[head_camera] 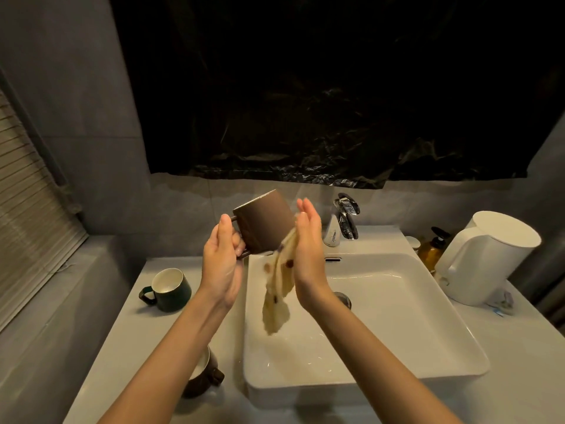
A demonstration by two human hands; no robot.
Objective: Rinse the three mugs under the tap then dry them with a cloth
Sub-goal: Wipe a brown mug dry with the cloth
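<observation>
My left hand (223, 258) grips the handle of a brown mug (264, 220), held tilted above the left edge of the white sink (397, 316). My right hand (308, 243) presses a pale yellow spotted cloth (278, 289) flat against the mug's side, fingers straight; the cloth hangs down over the basin. A dark green mug (168, 289) with a white inside stands upright on the counter to the left. A second brown mug (203, 374) stands near the front of the counter, partly hidden by my left forearm.
The chrome tap (347, 217) stands behind the basin, no water visibly running. A white kettle (483, 255) and an amber pump bottle (432, 249) stand on the right. A window blind (27, 209) fills the left wall; black plastic sheeting (305, 102) hangs above.
</observation>
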